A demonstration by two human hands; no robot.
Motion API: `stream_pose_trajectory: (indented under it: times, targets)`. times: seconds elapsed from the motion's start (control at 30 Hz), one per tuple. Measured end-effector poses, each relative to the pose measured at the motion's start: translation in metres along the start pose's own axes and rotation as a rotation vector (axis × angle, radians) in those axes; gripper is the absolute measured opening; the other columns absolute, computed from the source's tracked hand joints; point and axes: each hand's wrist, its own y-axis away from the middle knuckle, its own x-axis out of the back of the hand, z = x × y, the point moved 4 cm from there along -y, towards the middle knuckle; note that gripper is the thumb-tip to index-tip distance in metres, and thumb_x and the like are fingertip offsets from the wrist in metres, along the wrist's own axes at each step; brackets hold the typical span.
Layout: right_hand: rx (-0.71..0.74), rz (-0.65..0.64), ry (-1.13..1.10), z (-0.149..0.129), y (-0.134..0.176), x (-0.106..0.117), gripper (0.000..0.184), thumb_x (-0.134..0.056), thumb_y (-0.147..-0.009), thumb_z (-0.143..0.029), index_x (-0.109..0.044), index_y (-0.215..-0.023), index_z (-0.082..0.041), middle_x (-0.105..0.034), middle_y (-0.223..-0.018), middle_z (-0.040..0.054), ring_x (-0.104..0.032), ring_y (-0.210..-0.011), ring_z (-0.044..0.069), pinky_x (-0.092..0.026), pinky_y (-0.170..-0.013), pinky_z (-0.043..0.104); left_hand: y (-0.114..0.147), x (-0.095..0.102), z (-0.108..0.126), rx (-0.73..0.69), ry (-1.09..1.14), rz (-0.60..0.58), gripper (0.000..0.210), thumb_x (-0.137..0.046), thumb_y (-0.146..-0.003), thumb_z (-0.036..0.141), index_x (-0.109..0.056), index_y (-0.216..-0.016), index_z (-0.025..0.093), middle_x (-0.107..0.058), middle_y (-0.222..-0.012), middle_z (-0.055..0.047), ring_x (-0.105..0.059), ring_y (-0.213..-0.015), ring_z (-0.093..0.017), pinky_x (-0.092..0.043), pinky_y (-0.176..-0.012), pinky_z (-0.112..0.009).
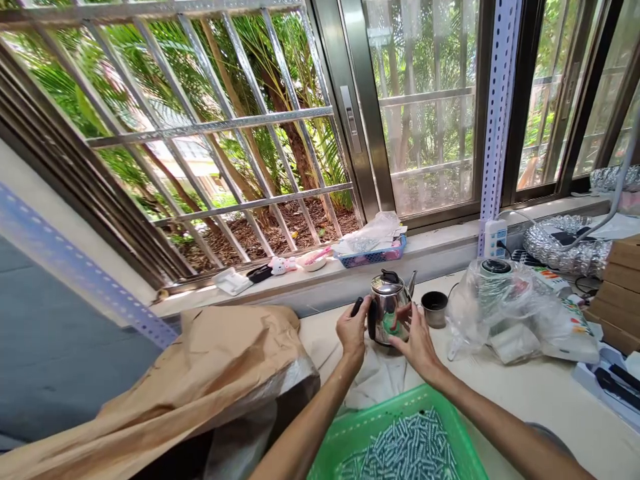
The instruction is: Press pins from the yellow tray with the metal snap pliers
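Note:
A shiny steel kettle with a black lid knob and black handle stands upright on the table, its spout pointing right. My left hand is closed at the handle side, and a short black piece sticks out of its grip; I cannot tell what that piece belongs to. My right hand grips the kettle's right side, thumb low on the body and fingers below the spout. Just to the right stands a dark metal cup. Under my forearms sits a green basket full of small metal screws or springs.
Brown wrapping paper covers the left side. On the right lie a clear plastic bag with things in it and stacked cardboard boxes. A blue basket and a power strip stand by the barred window.

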Motion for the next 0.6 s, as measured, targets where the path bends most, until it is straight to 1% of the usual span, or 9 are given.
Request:
stream_pose_trajectory:
  times: [0.07,0.17,0.27,0.37,0.43,0.5,0.6]
  targets:
    - [0.006,-0.031,0.085,0.001,-0.001,-0.007,0.090,-0.066,-0.066,-0.020,-0.020,-0.144,-0.017,-0.043,-0.136,0.0171,-0.043,-0.125,0.029,-0.036,-0.104,0.045,-0.005,-0.001,-0.005,-0.019,-0.023,0.010,0.061,-0.062,-0.053,0.072,-0.066,-0.063,0.012,-0.044,-0.053,0.004,-0.040,-0.050,-0.009,-0.035,-0.042,-0.019]
    - [0.011,-0.066,0.157,0.005,-0.005,-0.018,0.088,-0.059,-0.072,-0.018,-0.012,-0.146,-0.018,-0.038,-0.140,0.0176,-0.039,-0.130,0.029,-0.034,-0.105,0.045,-0.012,-0.002,-0.013,-0.062,-0.091,0.031,0.061,-0.060,-0.059,0.072,-0.068,-0.066,0.012,-0.051,-0.055,0.002,-0.046,-0.053,-0.010,-0.036,-0.046,-0.019]
    - [0.011,-0.103,0.194,0.009,-0.011,-0.028,0.088,-0.056,-0.074,-0.016,-0.007,-0.147,-0.016,-0.039,-0.139,0.0190,-0.040,-0.129,0.028,-0.037,-0.102,0.042,-0.019,-0.004,-0.023,-0.083,-0.179,0.045,0.061,-0.056,-0.066,0.071,-0.071,-0.071,0.013,-0.059,-0.058,0.000,-0.052,-0.057,-0.012,-0.037,-0.049,-0.019]
    - [0.012,-0.134,0.253,0.012,-0.018,-0.035,0.089,-0.055,-0.075,-0.014,-0.003,-0.148,-0.015,-0.043,-0.136,0.0184,-0.043,-0.127,0.027,-0.040,-0.100,0.040,-0.026,-0.008,-0.030,-0.081,-0.241,0.056,0.061,-0.055,-0.068,0.071,-0.072,-0.074,0.013,-0.062,-0.060,-0.001,-0.054,-0.060,-0.014,-0.038,-0.051,-0.020]
    - [0.014,-0.150,0.300,0.012,-0.024,-0.038,0.089,-0.054,-0.075,-0.013,-0.003,-0.148,-0.014,-0.045,-0.133,0.0178,-0.045,-0.124,0.026,-0.042,-0.098,0.038,-0.029,-0.011,-0.034,-0.070,-0.276,0.069,0.060,-0.053,-0.069,0.071,-0.072,-0.074,0.013,-0.063,-0.061,-0.002,-0.055,-0.061,-0.014,-0.038,-0.052,-0.020]
    - [0.014,-0.164,0.351,0.010,-0.031,-0.040,0.086,-0.054,-0.075,-0.012,-0.006,-0.147,-0.013,-0.048,-0.130,0.0179,-0.049,-0.120,0.026,-0.044,-0.094,0.037,-0.032,-0.015,-0.035,-0.043,-0.311,0.086,0.060,-0.051,-0.071,0.071,-0.071,-0.073,0.014,-0.063,-0.061,-0.002,-0.055,-0.060,-0.014,-0.038,-0.052,-0.021]
    - [0.021,-0.177,0.438,0.001,-0.038,-0.038,0.075,-0.051,-0.078,-0.009,-0.018,-0.145,-0.014,-0.052,-0.124,0.0176,-0.056,-0.110,0.027,-0.049,-0.085,0.036,-0.037,-0.019,-0.035,0.005,-0.347,0.113,0.056,-0.051,-0.072,0.069,-0.070,-0.070,0.016,-0.063,-0.061,-0.002,-0.054,-0.058,-0.014,-0.037,-0.051,-0.022]
